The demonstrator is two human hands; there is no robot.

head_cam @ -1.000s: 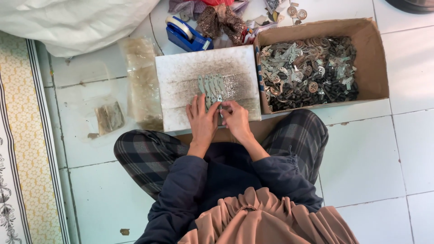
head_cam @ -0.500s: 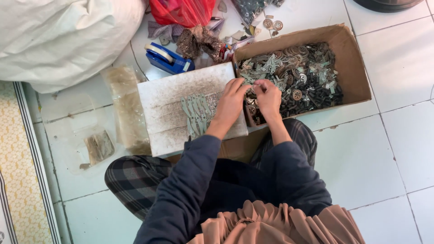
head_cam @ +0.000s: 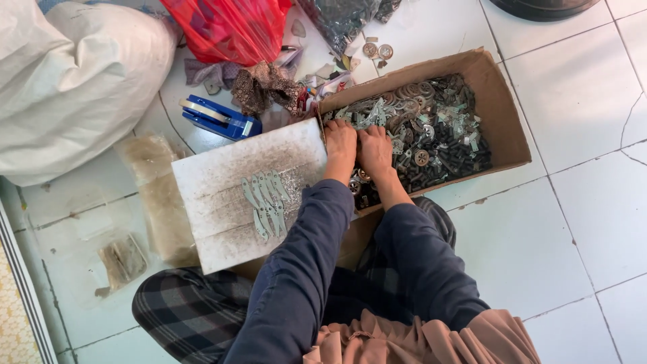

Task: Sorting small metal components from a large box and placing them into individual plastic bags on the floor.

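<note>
Both my hands reach into an open cardboard box (head_cam: pixel 502 111) filled with small metal parts (head_cam: pixel 438 135): rings, plates and dark pieces. My left hand (head_cam: pixel 340 143) rests palm down at the box's left end, fingers curled into the parts. My right hand (head_cam: pixel 375 149) lies right beside it, also fingers down among the parts. What either hand grips is hidden. To the left, a worn white board (head_cam: pixel 222 182) lies over my lap with several flat leaf-shaped metal pieces (head_cam: pixel 265 202) laid out on it.
A blue tape dispenser (head_cam: pixel 217 117) lies behind the board. A big white sack (head_cam: pixel 74 81) fills the upper left, a red plastic bag (head_cam: pixel 229 27) and cloth scraps (head_cam: pixel 266 84) sit behind. Clear plastic bags (head_cam: pixel 158 195) lie left on the white tiled floor.
Both hands left the metal pieces on the white board and moved right into the cardboard box. The camera view shifted closer and to the right.
</note>
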